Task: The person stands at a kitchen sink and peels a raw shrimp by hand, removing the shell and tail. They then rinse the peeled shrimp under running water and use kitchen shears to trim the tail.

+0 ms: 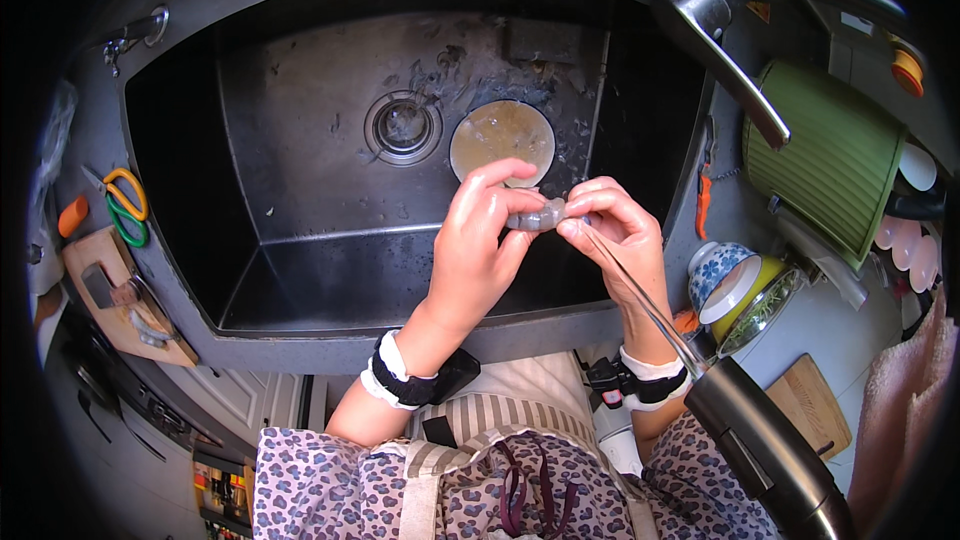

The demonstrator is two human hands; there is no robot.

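Over the near right part of the sink, my left hand (480,240) holds a grey, translucent raw shrimp (534,217) between thumb and fingers. My right hand (619,232) pinches the shrimp's right end with thumb and forefinger. A thin stream of water (637,289) runs from the faucet's spout (765,442) down to my right fingers. Just beyond my left fingers, a round bowl (502,139) of cloudy liquid stands on the sink floor, its near rim partly hidden.
Wet scraps (450,64) lie around the sink drain (405,124). Scissors (124,206) and a wooden board (127,300) are at left. The faucet lever (739,79), a green ridged container (825,157), orange-handled pliers (703,195) and a blue-patterned bowl (724,281) stand at right.
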